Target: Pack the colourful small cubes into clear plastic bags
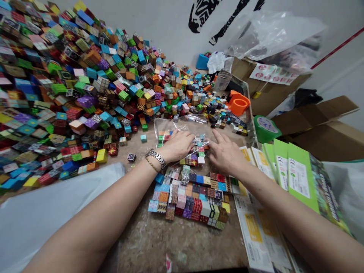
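A clear plastic bag [184, 123] lies on the table with several small patterned cubes [201, 154] in or under it; the shiny film makes that hard to tell. My left hand [179, 144], with a metal watch at the wrist, rests over the bag with its fingers stretched out. On the bag's right side, my right hand [226, 153] has its fingers apart, the tips close to the cubes. Nearer to me sits a packed block of printed cubes in rows [196, 201].
A large heap of mixed cubes [93, 83] fills the left and back. Flat plastic bags [71, 197] lie at the left front. Printed card sheets [250, 223] and green boxes [298, 170] are at right, with green tape [265, 127] and an orange holder [239, 103] beyond.
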`<state>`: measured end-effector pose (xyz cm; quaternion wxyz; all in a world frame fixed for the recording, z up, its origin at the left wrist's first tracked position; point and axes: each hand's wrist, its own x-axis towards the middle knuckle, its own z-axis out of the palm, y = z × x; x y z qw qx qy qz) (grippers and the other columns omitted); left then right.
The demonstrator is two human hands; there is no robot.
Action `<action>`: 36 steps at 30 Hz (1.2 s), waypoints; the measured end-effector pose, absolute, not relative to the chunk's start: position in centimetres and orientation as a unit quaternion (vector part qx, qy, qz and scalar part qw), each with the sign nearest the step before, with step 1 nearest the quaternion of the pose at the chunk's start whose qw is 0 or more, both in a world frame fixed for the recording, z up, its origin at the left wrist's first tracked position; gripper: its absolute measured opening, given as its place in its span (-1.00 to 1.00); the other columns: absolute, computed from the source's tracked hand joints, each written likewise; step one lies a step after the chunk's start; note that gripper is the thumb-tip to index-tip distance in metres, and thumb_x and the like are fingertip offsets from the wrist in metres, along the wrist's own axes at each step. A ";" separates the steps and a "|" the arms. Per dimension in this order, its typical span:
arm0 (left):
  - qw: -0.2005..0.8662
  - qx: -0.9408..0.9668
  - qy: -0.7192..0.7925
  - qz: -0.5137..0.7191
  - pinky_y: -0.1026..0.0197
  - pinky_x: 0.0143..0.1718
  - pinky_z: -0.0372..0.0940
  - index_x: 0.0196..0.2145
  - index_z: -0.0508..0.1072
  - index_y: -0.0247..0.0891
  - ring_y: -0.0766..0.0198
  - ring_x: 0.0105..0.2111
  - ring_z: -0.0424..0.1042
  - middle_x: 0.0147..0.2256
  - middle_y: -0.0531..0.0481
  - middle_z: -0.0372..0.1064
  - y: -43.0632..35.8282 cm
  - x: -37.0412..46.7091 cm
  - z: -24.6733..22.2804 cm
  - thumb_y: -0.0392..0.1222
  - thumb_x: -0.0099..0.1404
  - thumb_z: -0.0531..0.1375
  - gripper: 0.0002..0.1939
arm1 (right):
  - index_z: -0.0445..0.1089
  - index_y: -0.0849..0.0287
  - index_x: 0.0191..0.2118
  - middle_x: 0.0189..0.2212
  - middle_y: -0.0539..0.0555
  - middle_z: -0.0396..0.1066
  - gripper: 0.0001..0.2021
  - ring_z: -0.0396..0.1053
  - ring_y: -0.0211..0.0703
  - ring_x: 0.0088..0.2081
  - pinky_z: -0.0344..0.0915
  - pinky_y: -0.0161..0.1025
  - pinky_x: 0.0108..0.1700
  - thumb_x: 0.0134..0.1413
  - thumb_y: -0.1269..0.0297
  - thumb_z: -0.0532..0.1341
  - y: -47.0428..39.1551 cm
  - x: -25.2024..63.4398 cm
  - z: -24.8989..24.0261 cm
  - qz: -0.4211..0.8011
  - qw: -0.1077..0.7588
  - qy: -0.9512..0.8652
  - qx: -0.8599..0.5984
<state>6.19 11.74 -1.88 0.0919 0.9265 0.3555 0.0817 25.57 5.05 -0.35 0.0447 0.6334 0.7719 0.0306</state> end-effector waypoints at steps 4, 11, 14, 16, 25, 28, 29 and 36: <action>0.093 0.927 0.353 0.084 -0.20 0.20 0.09 -0.01 0.39 -0.30 -0.01 0.09 0.35 0.03 -0.20 0.43 11.8 6.2 -2.0 -0.20 0.48 -0.04 -0.72 | 0.23 0.23 0.31 0.40 0.36 -0.03 -0.42 0.14 0.28 0.31 0.29 0.14 0.17 0.14 0.34 0.13 5.3 25.5 -0.3 0.009 0.047 0.768 0.638; 0.101 0.925 0.356 0.080 -0.18 0.21 0.08 0.01 0.40 -0.31 -0.02 0.08 0.35 0.04 -0.21 0.41 11.6 6.1 -1.7 -0.17 0.49 -0.05 -0.69 | 0.31 0.33 0.22 0.31 0.40 0.14 -0.55 0.27 0.17 0.23 0.26 0.05 0.22 0.33 0.25 0.01 5.9 26.1 -0.9 -0.041 0.018 0.791 0.611; 0.100 0.924 0.360 0.079 -0.18 0.21 0.07 0.03 0.39 -0.31 -0.01 0.09 0.35 0.04 -0.21 0.41 11.5 6.1 -1.6 -0.17 0.49 -0.06 -0.68 | 0.29 0.29 0.24 0.26 0.32 0.23 -0.56 0.32 0.11 0.19 0.28 0.00 0.21 0.36 0.25 -0.02 5.9 26.6 -1.3 -0.033 -0.002 0.792 0.609; 0.098 0.926 0.357 0.078 -0.18 0.20 0.08 0.02 0.39 -0.31 -0.01 0.09 0.35 0.03 -0.20 0.42 11.5 6.1 -1.5 -0.18 0.49 -0.05 -0.69 | 0.25 0.27 0.28 0.26 0.30 0.24 -0.54 0.32 0.14 0.18 0.30 0.03 0.19 0.34 0.24 0.03 5.8 26.7 -1.4 -0.020 0.002 0.793 0.608; 0.081 0.931 0.347 0.081 -0.14 0.15 0.13 -0.05 0.39 -0.30 0.00 0.05 0.37 -0.01 -0.18 0.44 11.9 6.2 -2.2 -0.18 0.48 -0.04 -0.73 | 0.16 0.20 0.34 0.18 0.31 0.30 -0.43 0.38 0.15 0.10 0.35 0.03 0.10 0.28 0.16 0.15 6.2 26.6 -0.9 -0.023 0.055 0.792 0.608; 0.084 0.930 0.348 0.089 -0.15 0.17 0.11 -0.03 0.39 -0.30 0.00 0.05 0.37 -0.01 -0.18 0.44 11.9 6.1 -2.3 -0.18 0.48 -0.04 -0.73 | 0.07 0.19 0.39 0.27 0.32 0.22 -0.37 0.34 0.22 0.15 0.36 0.10 0.09 0.28 0.13 0.14 5.7 26.0 -0.7 -0.003 0.062 0.777 0.627; 0.084 0.929 0.348 0.090 -0.16 0.17 0.10 -0.02 0.39 -0.30 -0.01 0.05 0.37 -0.01 -0.19 0.43 11.9 6.1 -2.3 -0.18 0.48 -0.04 -0.72 | 0.03 0.20 0.41 0.29 0.32 0.19 -0.36 0.31 0.24 0.18 0.35 0.14 0.09 0.29 0.14 0.12 5.4 25.8 -0.7 0.002 0.062 0.769 0.636; 0.100 0.923 0.364 0.072 -0.15 0.22 0.05 0.04 0.38 -0.33 -0.02 0.10 0.34 0.05 -0.22 0.40 11.6 6.2 -1.7 -0.14 0.48 -0.03 -0.68 | -0.11 0.28 0.44 0.38 0.31 0.05 -0.37 0.19 0.26 0.28 0.28 0.26 0.14 0.34 0.20 -0.03 4.1 24.3 -0.4 -0.007 0.065 0.727 0.683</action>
